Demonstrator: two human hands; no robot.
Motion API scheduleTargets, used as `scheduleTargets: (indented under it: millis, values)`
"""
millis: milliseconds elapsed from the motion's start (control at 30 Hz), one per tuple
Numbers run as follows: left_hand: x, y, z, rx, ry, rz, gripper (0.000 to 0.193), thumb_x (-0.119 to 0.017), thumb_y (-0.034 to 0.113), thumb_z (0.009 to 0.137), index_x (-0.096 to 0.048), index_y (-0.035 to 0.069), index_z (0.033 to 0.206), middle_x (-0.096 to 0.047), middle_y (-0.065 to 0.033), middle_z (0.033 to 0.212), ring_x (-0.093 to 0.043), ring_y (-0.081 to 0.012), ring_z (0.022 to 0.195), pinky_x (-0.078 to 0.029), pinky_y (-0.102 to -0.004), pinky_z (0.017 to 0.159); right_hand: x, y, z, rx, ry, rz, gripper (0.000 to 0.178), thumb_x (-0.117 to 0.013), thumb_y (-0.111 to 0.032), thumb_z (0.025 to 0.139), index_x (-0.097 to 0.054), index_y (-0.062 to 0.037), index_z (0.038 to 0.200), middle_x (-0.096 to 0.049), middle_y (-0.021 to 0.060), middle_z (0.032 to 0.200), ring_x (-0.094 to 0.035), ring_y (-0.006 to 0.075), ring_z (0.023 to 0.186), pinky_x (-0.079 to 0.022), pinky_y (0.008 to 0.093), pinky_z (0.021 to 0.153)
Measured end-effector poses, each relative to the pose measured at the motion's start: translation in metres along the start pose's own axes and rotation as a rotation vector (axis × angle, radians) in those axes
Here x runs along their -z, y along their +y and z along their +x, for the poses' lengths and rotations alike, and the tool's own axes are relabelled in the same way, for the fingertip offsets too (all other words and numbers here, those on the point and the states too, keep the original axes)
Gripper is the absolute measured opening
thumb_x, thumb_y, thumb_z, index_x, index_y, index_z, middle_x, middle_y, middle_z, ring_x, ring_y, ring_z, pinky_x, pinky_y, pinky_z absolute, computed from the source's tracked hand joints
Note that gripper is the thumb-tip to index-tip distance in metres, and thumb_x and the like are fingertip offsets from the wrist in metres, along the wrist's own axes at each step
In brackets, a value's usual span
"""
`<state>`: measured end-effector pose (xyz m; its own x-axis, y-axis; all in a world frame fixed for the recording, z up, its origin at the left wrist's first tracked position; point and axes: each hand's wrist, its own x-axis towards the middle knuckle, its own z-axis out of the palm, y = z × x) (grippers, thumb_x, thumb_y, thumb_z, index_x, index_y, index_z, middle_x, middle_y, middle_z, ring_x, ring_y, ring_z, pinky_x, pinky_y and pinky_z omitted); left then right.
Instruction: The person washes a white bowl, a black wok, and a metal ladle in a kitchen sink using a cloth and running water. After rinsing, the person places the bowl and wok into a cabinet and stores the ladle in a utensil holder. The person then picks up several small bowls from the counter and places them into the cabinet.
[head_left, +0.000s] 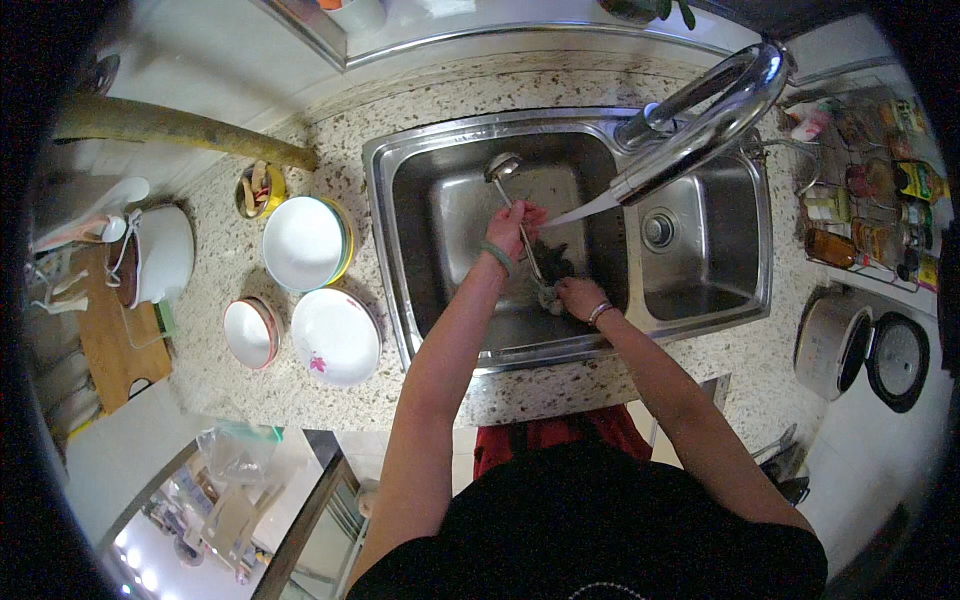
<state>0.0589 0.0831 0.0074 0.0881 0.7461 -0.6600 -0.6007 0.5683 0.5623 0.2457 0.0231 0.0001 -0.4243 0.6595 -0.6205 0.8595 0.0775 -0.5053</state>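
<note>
Over the large left basin of the steel sink (385, 250), my left hand (508, 230) is closed round the handle of a metal ladle (502, 167). The ladle's round bowl points away from me, and its handle runs back toward my right hand (580, 298). My right hand is closed at the handle's lower end on a greyish, crumpled, cloth-like scrubber (550, 297). Just beyond it in the basin lies something dark and soft (553, 260); its kind is unclear. Water (585, 211) streams from the chrome faucet (690, 150) onto the left hand.
Left of the sink stand stacked bowls (303, 243), plates (337, 338), smaller bowls (250, 333) and a yellow cup (260, 190). The smaller basin (690, 285) is on the right. Farther right are a rack of jars (870, 190) and an open-lidded pot (835, 340).
</note>
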Motion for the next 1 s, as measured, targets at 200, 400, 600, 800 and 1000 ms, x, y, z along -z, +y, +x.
scheduleTargets:
  millis: [200,400,600,800,1000]
  values:
    - [-0.016,-0.024,0.006,-0.115,0.014,-0.089,0.029,-0.044,0.033,0.093,-0.051,0.008,0.106,-0.061,-0.01,0.104,-0.057,-0.021,0.09,-0.047,-0.0345,0.07,0.05,-0.022,0.002,-0.023,0.496,0.68,0.022,-0.053,-0.017,0.088,-0.06,-0.0003,0.101,-0.064,0.0112,0.091,-0.062,0.0234,0.082,-0.05,0.0326,0.07]
    - [-0.05,-0.027,-0.014,0.066,0.302,-0.449,0.037,-0.041,0.046,0.092,-0.046,0.015,0.11,-0.058,-0.0078,0.101,-0.056,-0.0248,0.088,-0.046,-0.0491,0.079,0.125,-0.037,0.01,0.003,0.787,1.508,0.039,-0.051,-0.022,0.09,-0.047,-0.0033,0.123,-0.058,0.0064,0.108,-0.058,0.0155,0.087,-0.051,0.0281,0.067]
    - [-0.074,-0.045,-0.027,0.219,0.114,-0.982,0.03,-0.03,0.039,0.096,-0.037,0.014,0.111,-0.052,-0.0154,0.112,-0.052,-0.0374,0.106,-0.043,-0.0595,0.087,0.175,-0.026,0.006,0.004,1.111,1.4,0.052,-0.051,-0.031,0.089,-0.036,-0.0057,0.133,-0.045,0.0064,0.129,-0.046,0.0188,0.111,-0.042,0.0332,0.085]
    - [-0.118,-0.051,-0.01,0.223,-0.058,-1.189,0.028,-0.019,0.027,0.098,-0.034,0.003,0.098,-0.049,-0.0217,0.119,-0.05,-0.0399,0.109,-0.042,-0.0598,0.09,0.239,-0.003,0.003,0.244,1.04,1.38,0.055,-0.044,-0.039,0.091,-0.034,-0.0075,0.135,-0.039,0.0053,0.135,-0.041,0.0182,0.12,-0.038,0.0338,0.091]
    - [-0.145,-0.04,-0.013,0.125,-0.002,-1.072,0.028,-0.02,0.027,0.098,-0.036,0.004,0.095,-0.056,-0.0192,0.112,-0.054,-0.0402,0.104,-0.041,-0.0591,0.092,0.235,-0.006,-0.011,0.313,1.011,1.388,0.037,-0.045,-0.023,0.092,-0.046,-0.0077,0.126,-0.051,0.0033,0.122,-0.049,0.0161,0.112,-0.04,0.0315,0.086]
